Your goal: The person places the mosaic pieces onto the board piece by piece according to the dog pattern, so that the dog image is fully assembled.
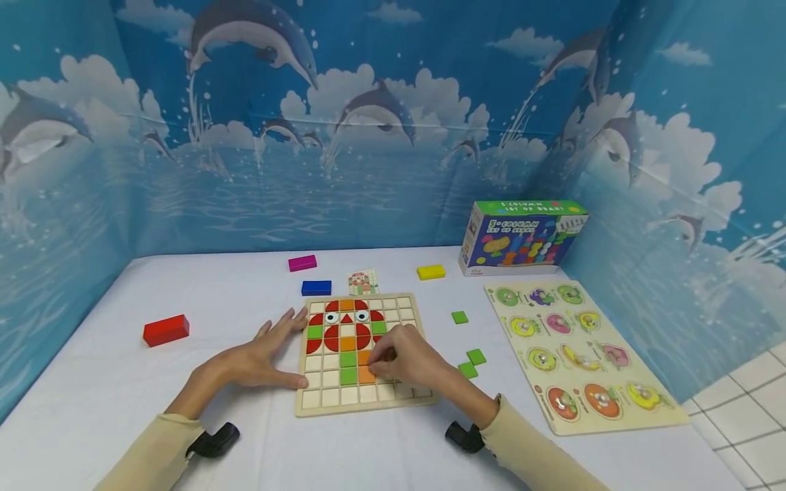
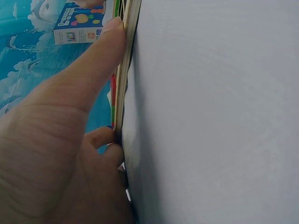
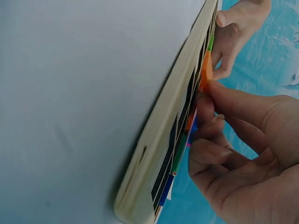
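My right hand [image 1: 408,358] pinches an orange square tile [image 3: 205,70] between thumb and finger, its edge tilted up from the wooden grid board [image 1: 328,409]. Another orange tile [image 1: 364,356] lies just above it in the head view. Along the board's left edge my left hand [image 1: 258,358] is spread, the thumb [image 2: 110,42] resting on the rim and the fingertips at the upper corner. Red, green, orange and eye-marked tiles form a picture in the grid. Two green tiles [image 1: 348,375] are stacked in a column left of the orange ones. My right hand covers some cells.
Behind the board are a pattern card [image 1: 363,281] and blue [image 1: 316,288], magenta [image 1: 302,262] and yellow blocks [image 1: 431,272]. A red block [image 1: 166,331] lies left. Loose green tiles [image 1: 475,356], a fruit puzzle board [image 1: 510,307] and a toy box [image 1: 522,239] are right.
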Demonstrator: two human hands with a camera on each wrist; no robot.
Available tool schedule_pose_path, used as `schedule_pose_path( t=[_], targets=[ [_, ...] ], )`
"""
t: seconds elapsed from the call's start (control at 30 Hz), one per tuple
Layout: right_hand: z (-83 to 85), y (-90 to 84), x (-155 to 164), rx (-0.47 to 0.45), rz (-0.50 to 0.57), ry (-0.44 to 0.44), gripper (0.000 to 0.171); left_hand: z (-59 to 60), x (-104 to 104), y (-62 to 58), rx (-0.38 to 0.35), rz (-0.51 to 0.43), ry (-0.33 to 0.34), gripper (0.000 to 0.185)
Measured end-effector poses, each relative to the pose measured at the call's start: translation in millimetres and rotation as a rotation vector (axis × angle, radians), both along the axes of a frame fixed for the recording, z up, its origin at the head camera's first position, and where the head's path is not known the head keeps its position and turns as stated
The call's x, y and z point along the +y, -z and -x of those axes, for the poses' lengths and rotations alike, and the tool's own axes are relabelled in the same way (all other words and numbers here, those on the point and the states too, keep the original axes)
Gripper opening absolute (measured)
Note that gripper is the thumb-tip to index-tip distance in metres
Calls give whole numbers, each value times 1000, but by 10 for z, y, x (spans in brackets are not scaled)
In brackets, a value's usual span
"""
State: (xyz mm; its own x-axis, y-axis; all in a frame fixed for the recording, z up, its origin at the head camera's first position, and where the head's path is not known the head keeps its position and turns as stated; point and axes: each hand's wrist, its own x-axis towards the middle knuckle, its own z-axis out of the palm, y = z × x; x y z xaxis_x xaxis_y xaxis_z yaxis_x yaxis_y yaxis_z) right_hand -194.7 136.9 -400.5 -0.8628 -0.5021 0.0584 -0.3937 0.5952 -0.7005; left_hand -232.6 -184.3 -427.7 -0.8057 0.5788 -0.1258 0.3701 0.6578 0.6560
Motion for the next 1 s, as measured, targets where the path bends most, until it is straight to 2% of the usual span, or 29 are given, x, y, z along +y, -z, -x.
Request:
schedule_pose_path(
  t=[0.3,0.53,0.8,1.0],
  targets=[
    [-4,-26,12,25,-13,-7,5,5,25,-48,-30,33,-15,129],
    [1,-108,93,10,-7,-101,4,5,26,-32,-30,36,-19,130],
    [168,-250,556,-9,44,-132,8,-5,6,-43,-28,50,-34,128],
    [256,-224,964,-89,79,-152,9,-1,-5,-41,-30,37,-31,128]
  ],
)
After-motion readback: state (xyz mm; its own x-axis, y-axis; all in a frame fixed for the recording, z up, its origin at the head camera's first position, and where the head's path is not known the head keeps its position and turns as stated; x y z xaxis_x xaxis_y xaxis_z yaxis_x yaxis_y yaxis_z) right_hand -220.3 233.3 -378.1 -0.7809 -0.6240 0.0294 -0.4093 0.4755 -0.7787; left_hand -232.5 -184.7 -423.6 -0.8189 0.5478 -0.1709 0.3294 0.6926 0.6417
